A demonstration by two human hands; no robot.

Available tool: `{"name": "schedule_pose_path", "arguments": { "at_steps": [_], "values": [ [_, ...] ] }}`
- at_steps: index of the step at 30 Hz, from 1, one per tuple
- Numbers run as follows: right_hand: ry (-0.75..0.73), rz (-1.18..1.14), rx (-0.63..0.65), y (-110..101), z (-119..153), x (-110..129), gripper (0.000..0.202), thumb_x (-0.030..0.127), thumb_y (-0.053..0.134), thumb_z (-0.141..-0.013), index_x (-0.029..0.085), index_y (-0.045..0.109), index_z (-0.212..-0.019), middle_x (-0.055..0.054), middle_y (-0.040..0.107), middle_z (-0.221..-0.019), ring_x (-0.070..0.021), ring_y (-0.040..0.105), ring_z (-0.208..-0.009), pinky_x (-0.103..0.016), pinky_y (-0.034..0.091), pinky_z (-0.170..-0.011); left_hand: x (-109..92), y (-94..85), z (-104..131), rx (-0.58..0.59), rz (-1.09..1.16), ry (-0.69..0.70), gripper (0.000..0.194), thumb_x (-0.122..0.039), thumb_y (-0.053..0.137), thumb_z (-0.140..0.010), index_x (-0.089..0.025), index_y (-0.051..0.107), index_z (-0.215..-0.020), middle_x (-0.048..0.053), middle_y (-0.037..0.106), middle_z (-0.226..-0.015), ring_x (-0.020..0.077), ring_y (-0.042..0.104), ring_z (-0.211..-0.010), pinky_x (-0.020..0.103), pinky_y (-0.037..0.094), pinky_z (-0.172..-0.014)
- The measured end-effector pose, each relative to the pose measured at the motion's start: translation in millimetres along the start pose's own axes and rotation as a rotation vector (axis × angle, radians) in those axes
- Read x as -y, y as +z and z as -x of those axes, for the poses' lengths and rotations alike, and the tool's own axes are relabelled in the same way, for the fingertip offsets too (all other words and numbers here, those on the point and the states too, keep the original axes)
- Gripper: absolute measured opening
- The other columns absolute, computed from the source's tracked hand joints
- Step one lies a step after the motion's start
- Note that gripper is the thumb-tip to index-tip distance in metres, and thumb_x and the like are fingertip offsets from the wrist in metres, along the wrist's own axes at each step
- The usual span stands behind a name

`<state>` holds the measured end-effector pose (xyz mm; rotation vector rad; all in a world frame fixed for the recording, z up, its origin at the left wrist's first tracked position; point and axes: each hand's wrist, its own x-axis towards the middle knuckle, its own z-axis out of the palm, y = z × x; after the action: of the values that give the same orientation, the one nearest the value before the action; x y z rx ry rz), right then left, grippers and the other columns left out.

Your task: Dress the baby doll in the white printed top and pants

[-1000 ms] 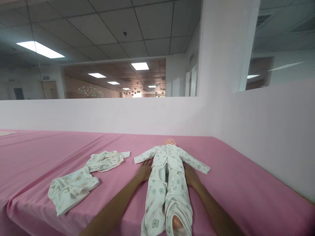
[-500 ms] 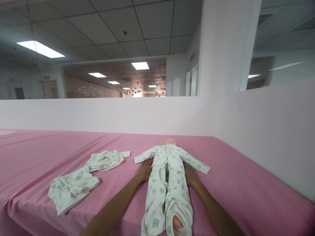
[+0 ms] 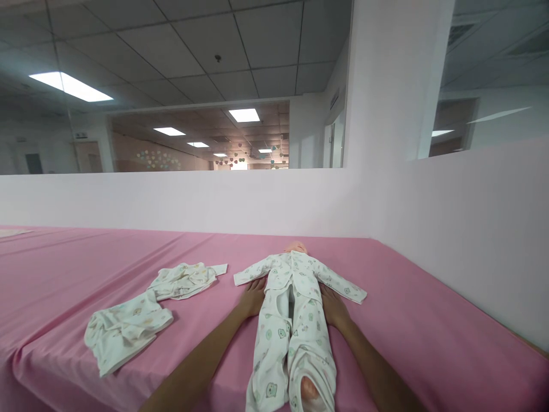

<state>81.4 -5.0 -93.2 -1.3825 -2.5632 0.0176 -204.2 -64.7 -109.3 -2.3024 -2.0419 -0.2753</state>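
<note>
A baby doll lies on its back, its pinkish head point(image 3: 295, 247) at the far end. It wears a white printed long-sleeved top point(image 3: 286, 269) with both sleeves spread out, and matching trousers point(image 3: 274, 337) with a gap at the crotch. Part of a foot point(image 3: 309, 389) shows in the right trouser opening. My left hand point(image 3: 253, 297) rests against the doll's left-of-picture hip, fingers stretched forward below the sleeve. On the opposite hip lies my right hand point(image 3: 333, 306), fingers extended and partly hidden by the clothing. Both thumbs are hard to make out.
Two crumpled printed baby garments, one nearer point(image 3: 126, 329) and one farther point(image 3: 184, 280), lie to the left on the pink sheet point(image 3: 206, 326). A low white wall point(image 3: 180, 200) with windows above borders the back and right. A pale flat item point(image 3: 12, 233) shows at far left.
</note>
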Motion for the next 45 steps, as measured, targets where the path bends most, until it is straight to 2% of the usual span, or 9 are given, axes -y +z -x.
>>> {"name": "schedule_pose_path", "arguments": {
  "at_steps": [5,21,28,34,40,45],
  "values": [
    [0.000,0.008,-0.005,1.3,-0.8,-0.8,0.069,0.037,0.039,-0.095,0.014,0.023,-0.158,-0.010,0.034,-0.158,-0.0276,0.027,-0.147,-0.041,0.022,-0.119,-0.4,-0.5,0.3,0.027,0.003,-0.019,0.069,-0.048,0.041,-0.095,-0.019,0.030,-0.157,0.009,0.019,-0.164,0.0333,0.016,-0.150,0.045,0.012,-0.122],
    [-0.017,-0.021,-0.036,3.1,-0.7,-2.4,0.067,0.034,0.039,-0.095,0.016,0.024,-0.157,-0.009,0.034,-0.158,-0.0266,0.027,-0.147,-0.040,0.020,-0.119,-0.4,2.0,-0.4,-0.007,0.040,-0.029,0.071,-0.047,0.044,-0.093,-0.018,0.031,-0.157,0.010,0.022,-0.163,0.0360,0.019,-0.148,0.045,0.014,-0.121],
    [-0.015,-0.010,-0.013,6.3,-3.0,-4.2,0.071,0.039,0.041,-0.094,0.014,0.021,-0.158,-0.010,0.029,-0.160,-0.0282,0.026,-0.148,-0.042,0.022,-0.119,-6.0,-6.4,3.6,0.040,-0.003,-0.036,0.072,-0.051,0.041,-0.095,-0.019,0.026,-0.158,0.009,0.013,-0.165,0.0349,0.016,-0.150,0.047,0.014,-0.121],
    [-0.010,-0.008,-0.009,6.5,-3.3,-4.6,0.070,0.040,0.039,-0.095,0.016,0.021,-0.158,-0.008,0.030,-0.160,-0.0269,0.024,-0.149,-0.040,0.021,-0.119,-8.2,-11.4,5.8,0.045,-0.020,-0.025,0.072,-0.050,0.043,-0.095,-0.018,0.026,-0.158,0.010,0.015,-0.165,0.0350,0.016,-0.150,0.046,0.012,-0.122],
    [-0.005,0.007,0.009,3.7,-2.3,-2.8,0.070,0.037,0.037,-0.095,0.012,0.020,-0.158,-0.011,0.029,-0.160,-0.0278,0.026,-0.148,-0.041,0.022,-0.118,-7.9,-11.2,6.4,0.040,-0.021,-0.030,0.071,-0.050,0.041,-0.096,-0.018,0.027,-0.158,0.010,0.017,-0.165,0.0337,0.016,-0.150,0.045,0.012,-0.122],
    [-0.004,0.002,0.003,5.3,-2.9,-3.8,0.069,0.036,0.038,-0.095,0.013,0.020,-0.158,-0.010,0.031,-0.159,-0.0271,0.026,-0.148,-0.041,0.021,-0.119,-9.2,-12.8,6.8,0.041,-0.024,-0.016,0.071,-0.049,0.042,-0.096,-0.019,0.027,-0.158,0.009,0.016,-0.165,0.0331,0.015,-0.150,0.045,0.012,-0.122]
  ]
}}
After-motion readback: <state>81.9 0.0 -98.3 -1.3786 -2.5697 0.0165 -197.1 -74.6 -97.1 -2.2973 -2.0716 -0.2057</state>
